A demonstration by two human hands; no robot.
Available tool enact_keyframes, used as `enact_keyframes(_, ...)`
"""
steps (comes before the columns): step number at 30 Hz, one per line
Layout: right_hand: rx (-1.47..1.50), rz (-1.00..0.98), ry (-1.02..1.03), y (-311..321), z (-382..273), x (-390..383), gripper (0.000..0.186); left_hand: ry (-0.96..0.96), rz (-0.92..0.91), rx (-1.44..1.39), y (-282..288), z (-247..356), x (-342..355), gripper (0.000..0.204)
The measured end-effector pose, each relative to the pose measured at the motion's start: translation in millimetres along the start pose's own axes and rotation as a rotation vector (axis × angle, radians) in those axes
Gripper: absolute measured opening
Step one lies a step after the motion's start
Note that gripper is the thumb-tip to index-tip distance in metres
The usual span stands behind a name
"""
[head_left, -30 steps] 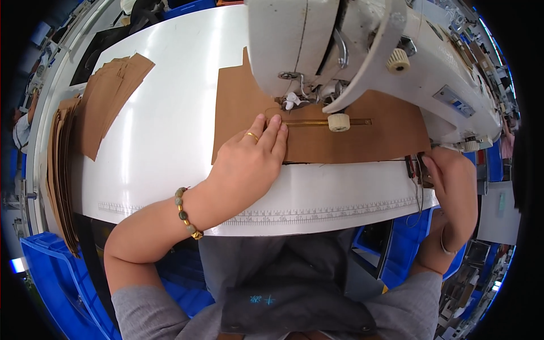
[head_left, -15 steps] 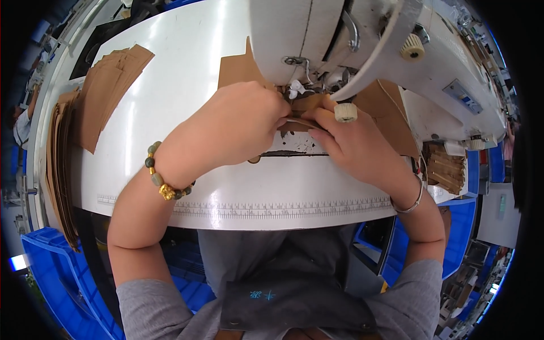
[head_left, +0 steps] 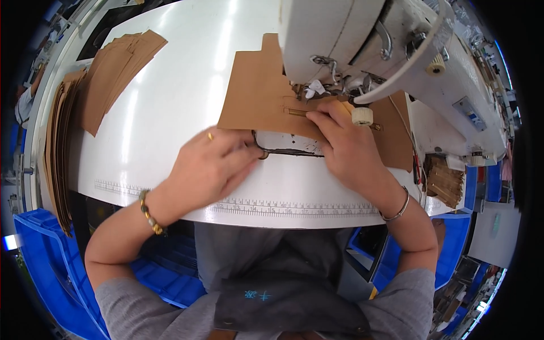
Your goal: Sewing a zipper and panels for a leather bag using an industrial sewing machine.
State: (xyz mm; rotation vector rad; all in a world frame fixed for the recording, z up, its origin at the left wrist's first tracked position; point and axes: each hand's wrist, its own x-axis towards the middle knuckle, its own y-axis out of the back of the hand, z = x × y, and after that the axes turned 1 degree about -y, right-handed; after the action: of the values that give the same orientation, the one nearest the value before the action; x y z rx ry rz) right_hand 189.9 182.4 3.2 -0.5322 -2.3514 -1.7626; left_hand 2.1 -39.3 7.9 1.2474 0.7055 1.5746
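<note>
A flat brown panel [head_left: 252, 90] lies on the white tabletop, its right part under the sewing machine [head_left: 334, 34]. A narrow slot [head_left: 296, 112] in it shows a golden-brown strip. My right hand [head_left: 351, 144] is closed at the slot's right end, thumb and fingers pinching the panel there; the fingertips are partly hidden. At the panel's near left corner is my left hand [head_left: 212, 164], fingers bent and slightly blurred, some under the panel's edge. Whether it grips anything does not show. Beside its fingertips lies the dark-edged machine plate [head_left: 277, 141].
Brown pieces [head_left: 116, 73] lie fanned out at the far left, beside a thick stack [head_left: 59, 147] along the table's left edge. A bundle of brown strips [head_left: 445, 181] sits at the right. A printed ruler [head_left: 266, 208] runs along the front edge. Blue bins [head_left: 48, 255] stand below.
My left hand has moved left and toward me, away from the needle area. The panel now lies flatter, with its slot showing. My right hand stays at the panel, slightly farther right.
</note>
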Motion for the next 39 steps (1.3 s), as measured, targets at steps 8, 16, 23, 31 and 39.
enact_keyframes(8,0.079,-0.041,-0.092,7.0,-0.7,9.6,0.032,0.114,-0.12,0.204,-16.4,-67.9,81.5,0.042)
enact_keyframes(16,0.065,-0.084,-0.074,19.2,-2.5,16.0,0.022,0.198,-0.244,0.184,-32.9,-82.5,94.8,0.052)
enact_keyframes(23,0.039,-0.222,-0.096,29.7,-9.4,15.6,0.023,0.162,-0.226,0.171,-47.4,-90.5,101.7,0.058)
enact_keyframes(31,-0.012,-0.27,-0.105,32.0,-17.7,12.3,0.036,0.151,-0.371,0.271,-46.4,-87.2,112.0,0.062)
enact_keyframes(39,-0.124,-0.171,0.122,18.8,-27.2,2.3,0.087,0.466,0.091,0.205,-26.7,-129.6,100.9,0.047)
